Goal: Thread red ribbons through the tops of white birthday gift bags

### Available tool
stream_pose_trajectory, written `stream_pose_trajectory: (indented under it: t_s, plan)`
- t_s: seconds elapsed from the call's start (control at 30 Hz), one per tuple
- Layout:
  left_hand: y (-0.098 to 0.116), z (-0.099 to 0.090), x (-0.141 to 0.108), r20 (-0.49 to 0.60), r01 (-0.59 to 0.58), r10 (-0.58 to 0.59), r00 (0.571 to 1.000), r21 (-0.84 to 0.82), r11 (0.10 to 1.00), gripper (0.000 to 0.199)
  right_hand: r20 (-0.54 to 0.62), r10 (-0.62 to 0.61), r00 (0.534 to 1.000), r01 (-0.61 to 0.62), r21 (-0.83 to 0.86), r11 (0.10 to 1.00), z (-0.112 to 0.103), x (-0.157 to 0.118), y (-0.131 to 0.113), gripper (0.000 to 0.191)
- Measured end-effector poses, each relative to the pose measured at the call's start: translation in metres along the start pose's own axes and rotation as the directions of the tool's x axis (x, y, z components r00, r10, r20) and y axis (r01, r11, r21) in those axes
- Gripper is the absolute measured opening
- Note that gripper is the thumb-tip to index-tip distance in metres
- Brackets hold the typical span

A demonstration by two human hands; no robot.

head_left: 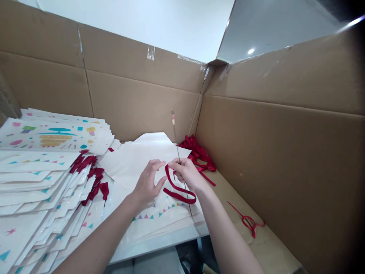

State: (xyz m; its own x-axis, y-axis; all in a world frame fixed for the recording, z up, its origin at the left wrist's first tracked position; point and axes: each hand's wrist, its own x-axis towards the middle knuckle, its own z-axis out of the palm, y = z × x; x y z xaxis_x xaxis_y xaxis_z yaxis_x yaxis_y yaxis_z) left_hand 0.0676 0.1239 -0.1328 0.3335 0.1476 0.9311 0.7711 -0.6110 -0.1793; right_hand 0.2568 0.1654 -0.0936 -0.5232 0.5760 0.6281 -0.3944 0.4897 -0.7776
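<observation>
Left hand, right hand: bare, slender fingers; forearms bare, unsleeved.

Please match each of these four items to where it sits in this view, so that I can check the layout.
Items:
1. Red ribbon loop
2. Heap of red ribbons
3. Stack of printed paper bags
4. Tangled red ribbon

Places:
A. On the cardboard at lower right
B. Pinched by the right hand
C. Against the cardboard wall behind the hands
D. Left of the hands

Pairs: 1-B, 2-C, 3-D, 4-A
</observation>
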Motion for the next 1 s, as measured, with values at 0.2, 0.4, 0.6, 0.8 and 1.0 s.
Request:
stream_pose_trajectory:
  t_s: [0.2,0.4,0.6,0.8,1.0]
  plan:
    - [-0.005,-0.005,0.007,-0.090,0.023,-0.017,0.996,0.064,0.998,0.021,0.107,0.096,0.990,-0.097,0.001,0.995,0.011,0.006,0.010,0.032]
    - [-0.016,-0.010,0.008,-0.034,0.178,-0.176,0.984,0.094,0.979,0.016,0.113,0.144,0.983,-0.147,0.018,0.989,-0.002,0.006,0.010,0.037]
    - [-0.014,-0.008,0.004,0.073,0.299,-0.307,0.949,0.107,0.948,0.025,0.091,0.121,0.989,-0.113,-0.086,0.990,0.001,0.010,0.011,0.030]
    - [-0.008,-0.012,0.007,0.058,0.393,-0.389,0.920,-0.094,0.915,0.020,0.026,-0.132,0.991,0.132,-0.379,0.916,0.004,0.019,0.008,0.029]
    - [-0.021,-0.009,0.011,0.144,0.663,-0.691,0.709,-0.470,0.582,0.016,-0.081,-0.446,0.892,0.266,-0.702,0.660,-0.025,0.041,-0.016,0.024]
